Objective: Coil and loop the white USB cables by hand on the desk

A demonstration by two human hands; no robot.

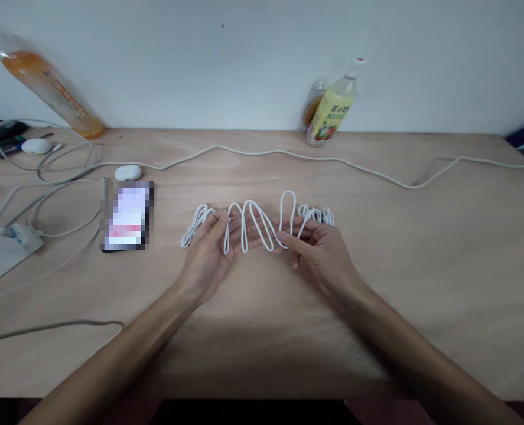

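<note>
A white cable (268, 235) runs in loose zigzag loops across the fingers of both hands, just above the wooden table. My left hand (206, 254) pinches its left end between thumb and forefinger. On the right side, my right hand (317, 248) presses its thumb on the cable, with the other fingers underneath. A coiled white cable bundle (195, 224) lies just beyond my left hand. Behind my right fingers sits another coiled white bundle (317, 214), partly hidden. The cable's plugs cannot be made out.
At left lie a phone (129, 215), a white earbud case (127, 172) and tangled cords. A long white cord (279, 151) crosses the table (421, 283) behind my hands. An orange drink bottle (53, 88) and a yellow drink bottle (332, 109) lean by the wall.
</note>
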